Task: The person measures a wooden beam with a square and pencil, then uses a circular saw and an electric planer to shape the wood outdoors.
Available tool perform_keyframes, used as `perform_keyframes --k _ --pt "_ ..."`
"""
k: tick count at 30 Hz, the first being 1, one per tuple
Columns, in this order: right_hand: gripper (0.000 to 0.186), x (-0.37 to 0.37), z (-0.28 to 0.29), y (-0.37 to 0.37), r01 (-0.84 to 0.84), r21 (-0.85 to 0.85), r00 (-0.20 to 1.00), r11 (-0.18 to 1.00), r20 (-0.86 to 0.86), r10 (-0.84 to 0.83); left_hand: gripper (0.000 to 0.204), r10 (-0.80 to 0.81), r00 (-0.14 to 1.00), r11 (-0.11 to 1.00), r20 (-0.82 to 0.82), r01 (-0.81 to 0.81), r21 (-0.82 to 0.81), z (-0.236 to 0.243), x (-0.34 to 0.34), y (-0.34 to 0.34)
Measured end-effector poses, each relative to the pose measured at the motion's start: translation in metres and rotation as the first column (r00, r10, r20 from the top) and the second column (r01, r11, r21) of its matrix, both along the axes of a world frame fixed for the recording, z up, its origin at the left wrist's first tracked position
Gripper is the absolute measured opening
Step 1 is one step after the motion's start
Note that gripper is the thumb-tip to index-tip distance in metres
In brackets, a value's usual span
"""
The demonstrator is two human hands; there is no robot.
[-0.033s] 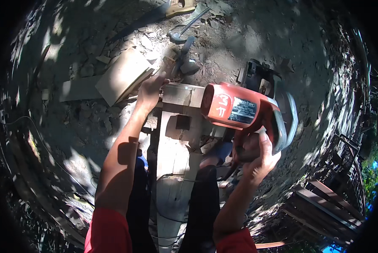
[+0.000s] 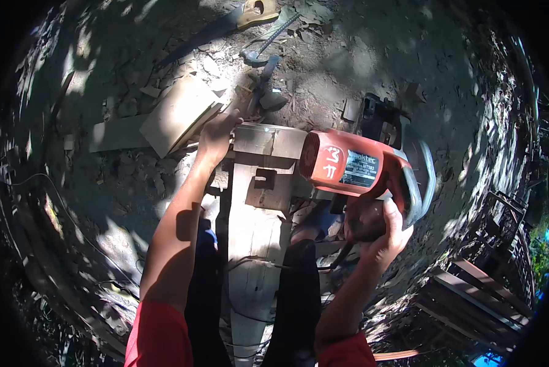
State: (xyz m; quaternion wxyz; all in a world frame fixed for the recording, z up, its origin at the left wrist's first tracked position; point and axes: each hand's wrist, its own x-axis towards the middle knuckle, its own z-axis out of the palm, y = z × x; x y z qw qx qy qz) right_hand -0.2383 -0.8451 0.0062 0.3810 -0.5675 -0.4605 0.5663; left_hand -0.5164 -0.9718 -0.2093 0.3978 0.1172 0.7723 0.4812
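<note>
My right hand (image 2: 384, 235) is wrapped round the handle of a red circular saw (image 2: 342, 162) with a dark grey guard and base, held to the right of a long wooden plank (image 2: 256, 238). My left hand (image 2: 219, 134) grips the left edge of a short wooden piece (image 2: 259, 142) lying across the plank's far end. Below this piece the plank shows a dark squarish patch of shadow. The plank runs toward me between my legs, with a cable crossing it. The saw body hides part of the ground and my right fingers.
Beyond lie a hand saw (image 2: 207, 33), a hammer-like metal tool (image 2: 256, 55), a dark bar (image 2: 268, 73) and wood scraps on dirt. Boards (image 2: 176, 113) lie at the left. A stack of planks (image 2: 470, 293) is at the right, with a wire (image 2: 72, 220) on the left.
My right hand and the saw have shifted slightly right and toward me. My left hand stays at the short piece's edge.
</note>
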Motion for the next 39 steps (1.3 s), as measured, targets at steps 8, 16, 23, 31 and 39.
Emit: perform_keyframes --k 8,16,23,31,39 --pt "0.066 0.182 0.046 0.038 -0.271 -0.46 0.83 0.845 -0.557 -0.037 0.062 -0.12 0.918 0.97 -0.379 0.026 -0.244 0.068 0.055 0.03" --pt "0.046 0.315 0.055 0.079 -0.186 -0.655 0.922 0.732 0.14 0.36 0.09 -0.419 0.773 0.812 -0.477 0.083 -0.578 0.082 0.108 0.061" --pt "0.057 0.424 0.034 0.155 -0.276 -0.597 0.549 0.753 0.546 0.633 0.086 -0.508 0.733 0.793 -0.453 0.193 -0.577 0.07 0.098 0.055" --pt "0.052 0.574 -0.137 0.227 -0.507 -0.574 -0.201 0.644 0.805 0.559 0.087 -0.497 0.77 0.709 -0.401 0.095 -0.698 0.085 0.097 0.053" --pt "0.045 0.724 -0.336 0.256 -0.168 -0.759 -0.226 0.628 0.65 0.725 0.094 -0.397 0.849 0.752 -0.35 0.082 -0.654 0.077 0.108 0.067"
